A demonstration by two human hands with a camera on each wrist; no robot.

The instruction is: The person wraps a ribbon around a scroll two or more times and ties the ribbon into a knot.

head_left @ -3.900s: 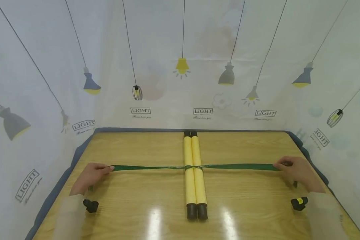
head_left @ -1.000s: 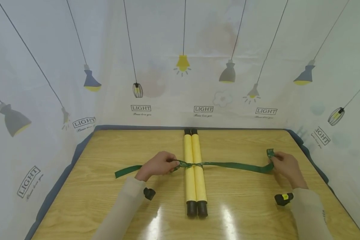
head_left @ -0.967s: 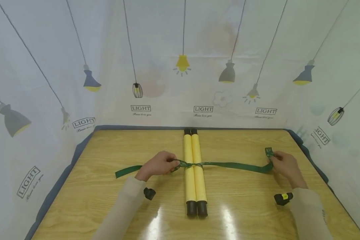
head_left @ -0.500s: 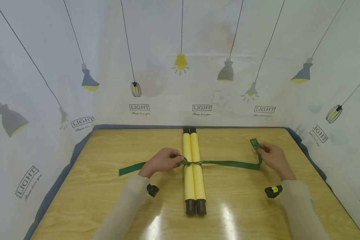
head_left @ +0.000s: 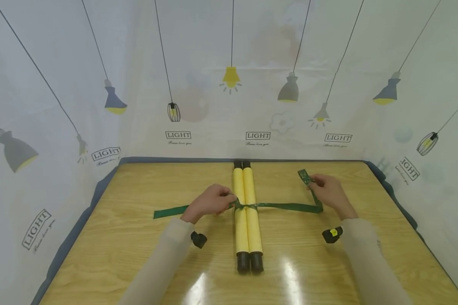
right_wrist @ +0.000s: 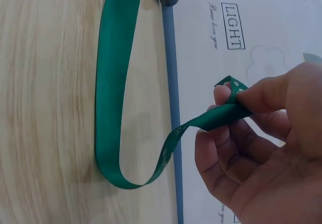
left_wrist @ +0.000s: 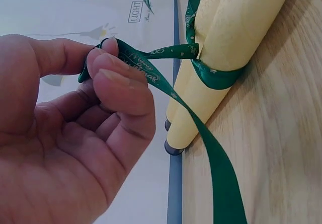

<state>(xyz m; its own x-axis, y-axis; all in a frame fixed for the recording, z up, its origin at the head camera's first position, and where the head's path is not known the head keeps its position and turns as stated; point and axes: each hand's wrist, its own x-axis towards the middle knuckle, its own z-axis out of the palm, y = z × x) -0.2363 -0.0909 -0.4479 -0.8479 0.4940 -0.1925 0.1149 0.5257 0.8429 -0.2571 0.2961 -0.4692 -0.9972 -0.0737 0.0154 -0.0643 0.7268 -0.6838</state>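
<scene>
Two pale yellow rolls with black end caps (head_left: 248, 233) lie side by side on the table, a green ribbon (left_wrist: 221, 75) tied round their middle. Close to the knot, my left hand (head_left: 211, 200) pinches a loop of the ribbon between thumb and fingers; white printed lettering shows on it in the left wrist view. The ribbon's left tail (head_left: 171, 212) lies on the table behind that hand. To the right of the rolls my right hand (head_left: 330, 192) pinches the other tail near its end, raised off the table; the ribbon sags in a curve (right_wrist: 128, 181) below the fingers.
The wooden table (head_left: 137, 254) has a blue-grey edging (head_left: 183, 159) along its back and sides. White curtain-like walls (head_left: 210, 118) printed with lamps stand round it. A black wrist camera (head_left: 198, 239) hangs at the left cuff, another (head_left: 332, 234) at the right.
My left hand has gone from the left tail's end to beside the knot, now holding a loop. My right hand has come inward, leftward, raising the right tail's end.
</scene>
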